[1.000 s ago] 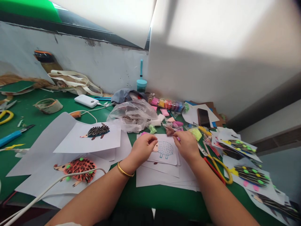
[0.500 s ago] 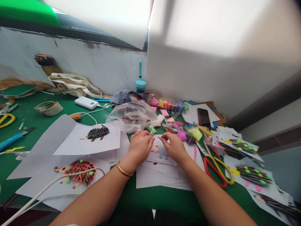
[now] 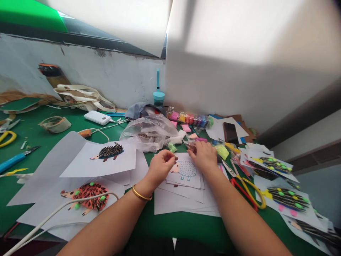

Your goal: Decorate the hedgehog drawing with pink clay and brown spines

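Observation:
A small white sheet with a blue-outlined hedgehog drawing (image 3: 187, 170) lies on larger white papers (image 3: 170, 201) in front of me. My left hand (image 3: 163, 164) is at the drawing's left edge, thumb and fingertip pinched on a small piece of brown clay (image 3: 176, 159). Beyond the drawing's upper right edge, my right hand (image 3: 204, 155) reaches to a clear packet of brown clay (image 3: 190, 144); its fingers are bent, and whether they grip the packet is hard to see.
Clay packets and a plastic bag of seeds (image 3: 149, 133) lie beyond my hands. Scissors (image 3: 246, 188) and finished hedgehog pictures (image 3: 286, 199) are on the right. More hedgehog pictures (image 3: 90, 195), a white cable (image 3: 53, 215) and a power bank (image 3: 97, 117) are on the left.
My right hand has moved away from the drawing, up and right to the clay packets. My left hand has shifted slightly, now pinching the brown piece, and more of the drawing shows.

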The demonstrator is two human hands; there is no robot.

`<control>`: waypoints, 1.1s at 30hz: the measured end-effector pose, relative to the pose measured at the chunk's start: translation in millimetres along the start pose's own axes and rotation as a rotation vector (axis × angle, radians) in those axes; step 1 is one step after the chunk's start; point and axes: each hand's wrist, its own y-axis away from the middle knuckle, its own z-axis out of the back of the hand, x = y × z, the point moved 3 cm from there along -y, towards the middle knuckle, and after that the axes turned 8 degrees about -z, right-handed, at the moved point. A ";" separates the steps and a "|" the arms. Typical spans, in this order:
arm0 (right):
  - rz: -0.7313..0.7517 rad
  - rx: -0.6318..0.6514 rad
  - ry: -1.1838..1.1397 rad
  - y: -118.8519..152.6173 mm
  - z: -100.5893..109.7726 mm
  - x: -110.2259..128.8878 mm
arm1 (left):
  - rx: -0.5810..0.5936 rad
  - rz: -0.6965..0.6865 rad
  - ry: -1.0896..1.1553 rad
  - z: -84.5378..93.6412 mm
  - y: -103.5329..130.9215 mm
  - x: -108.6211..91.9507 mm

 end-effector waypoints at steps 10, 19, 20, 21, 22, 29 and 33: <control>0.054 -0.020 -0.063 1.2 -1.4 2.9 | -0.050 -0.016 0.188 0.6 -3.2 -7.6; 0.176 0.018 -0.504 41.4 30.8 17.6 | -0.044 -0.037 0.274 -0.9 1.0 -16.0; 0.170 0.031 -0.529 44.2 31.7 18.8 | -0.040 -0.058 0.280 -1.7 1.7 -17.1; 0.166 0.044 -0.550 46.3 31.8 19.6 | -0.036 -0.078 0.281 -2.3 2.5 -17.9; 0.162 0.054 -0.569 47.8 31.1 20.1 | -0.031 -0.092 0.277 -2.7 3.2 -18.2; 0.112 0.157 -0.797 51.0 22.0 25.8 | 0.036 -0.109 0.162 -4.6 6.6 -18.6; 0.131 0.199 -0.805 51.4 27.3 33.7 | 0.080 -0.112 0.174 -8.5 8.2 -22.2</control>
